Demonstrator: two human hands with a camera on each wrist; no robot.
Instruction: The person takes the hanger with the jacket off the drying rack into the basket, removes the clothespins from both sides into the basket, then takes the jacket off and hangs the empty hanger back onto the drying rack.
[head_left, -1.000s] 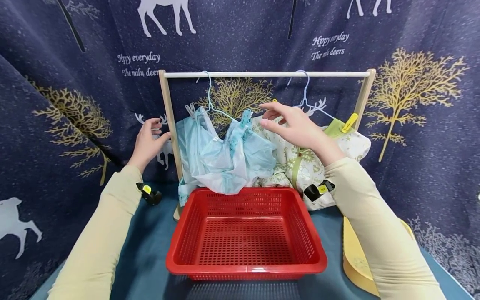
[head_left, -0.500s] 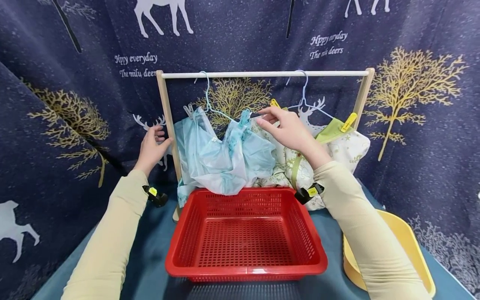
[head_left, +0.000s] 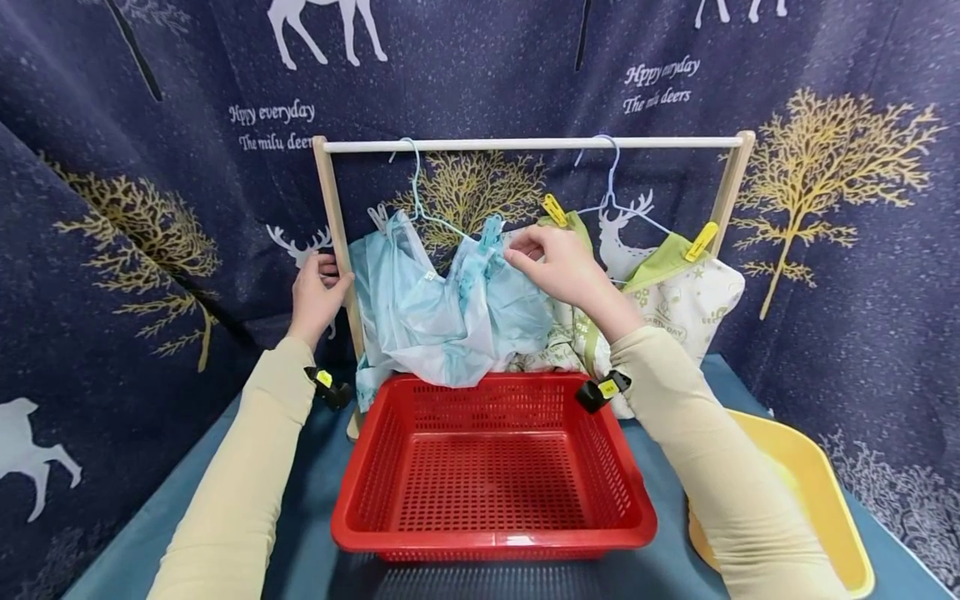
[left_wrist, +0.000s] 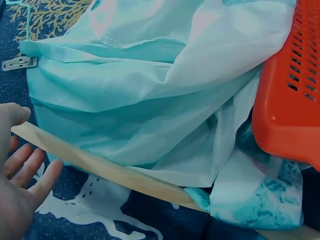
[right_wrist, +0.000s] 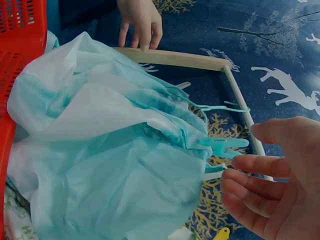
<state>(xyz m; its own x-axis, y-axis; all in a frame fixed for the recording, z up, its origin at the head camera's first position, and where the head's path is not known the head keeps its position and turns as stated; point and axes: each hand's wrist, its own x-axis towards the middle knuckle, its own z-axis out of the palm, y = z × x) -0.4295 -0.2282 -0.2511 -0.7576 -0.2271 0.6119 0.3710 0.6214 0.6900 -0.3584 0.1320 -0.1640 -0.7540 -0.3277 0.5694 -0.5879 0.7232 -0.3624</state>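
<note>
A light blue garment point(head_left: 420, 308) hangs from a blue hanger point(head_left: 417, 187). A grey clothespin point(head_left: 378, 218) is on its left shoulder, a blue clothespin point(right_wrist: 225, 146) on its right. My left hand point(head_left: 318, 296) is at the rack's left wooden post point(left_wrist: 100, 165), with the thumb at the post and the other fingers loosely bent. Just right of the blue clothespin is my right hand point(head_left: 558, 262), its fingers relaxed and parted. In the right wrist view, a gap shows between thumb and fingers, with nothing held there.
A white-and-green garment point(head_left: 678, 296) hangs at the right from another hanger point(head_left: 611, 179), with yellow clothespins point(head_left: 702, 242) on it. The red basket point(head_left: 495, 542) stands in front of the rack. A yellow container point(head_left: 825, 492) is at the right, partly behind my forearm.
My left hand has moved right to the post. My right hand has shifted left and slightly down toward the blue clothespin, uncovering the yellow clothespin behind it. The garments hang as before.
</note>
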